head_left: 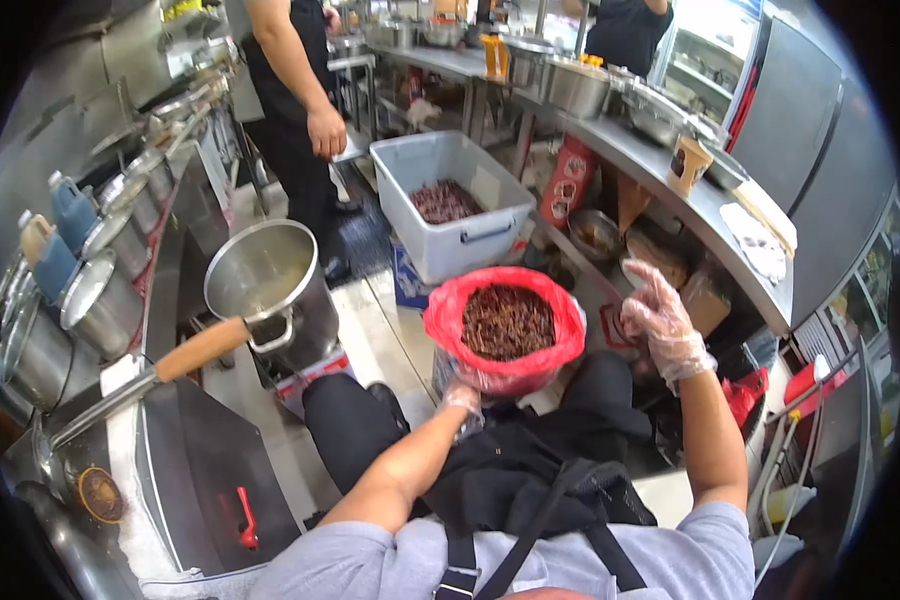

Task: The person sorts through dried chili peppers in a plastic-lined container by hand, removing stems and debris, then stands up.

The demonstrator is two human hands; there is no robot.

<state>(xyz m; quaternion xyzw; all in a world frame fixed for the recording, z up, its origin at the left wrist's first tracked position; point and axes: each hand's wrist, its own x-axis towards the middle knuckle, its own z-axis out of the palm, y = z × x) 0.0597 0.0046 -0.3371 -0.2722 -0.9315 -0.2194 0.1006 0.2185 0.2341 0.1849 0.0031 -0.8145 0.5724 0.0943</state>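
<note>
A red plastic bag (440,325) lines a container between my knees, its edge folded out over the rim. Dark reddish-brown dried pieces, like dried chillies, (508,322) fill it. My left hand (462,394), in a clear plastic glove, grips the near left side of the red bag; its fingertips are partly hidden. Raised to the right of the bag, apart from it, is my right hand (662,322), also gloved. Its fingers are spread and loosely bent, with nothing visible in them. Beyond the bag, a grey plastic tub (445,240) holds more of the dark pieces (446,202).
A large steel pot (305,290) stands at left, with a wooden-handled tool (205,348) reaching toward it. A co-worker (295,120) stands behind the pot; another person (625,35) is at the back. A steel counter (740,225) with a paper cup (688,165) curves along the right.
</note>
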